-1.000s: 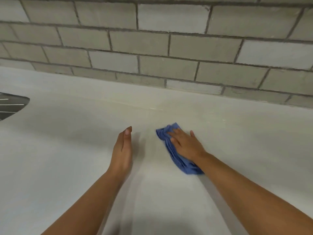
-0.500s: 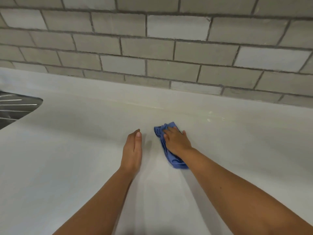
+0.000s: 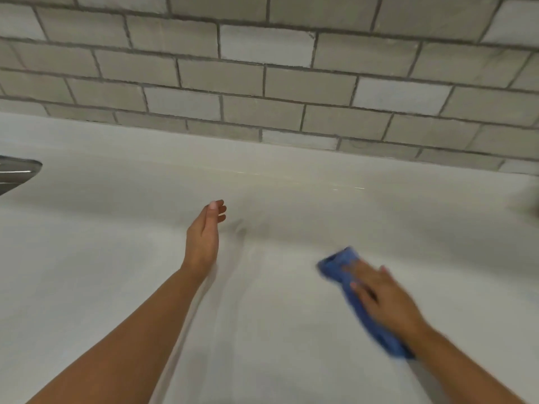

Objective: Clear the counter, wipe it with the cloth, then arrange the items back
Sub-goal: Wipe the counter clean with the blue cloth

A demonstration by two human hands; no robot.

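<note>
A folded blue cloth (image 3: pixel 339 265) lies flat on the pale counter (image 3: pixel 102 272), right of centre. My right hand (image 3: pixel 382 295) presses down on it with straight fingers and covers most of it; both are blurred by motion. My left hand (image 3: pixel 204 237) hovers edge-on over the middle of the counter, fingers straight and together, holding nothing. The cloth's far end pokes out past my fingertips and its near end shows by my wrist.
A grey tiled wall (image 3: pixel 291 83) runs along the back of the counter. The corner of a metal sink drainer (image 3: pixel 17 173) shows at the far left edge. A blurred dark shape (image 3: pixel 533 205) sits at the right edge.
My right hand has slid the cloth to the right and nearer to me, away from my left hand. The left hand has stayed about where it was.
</note>
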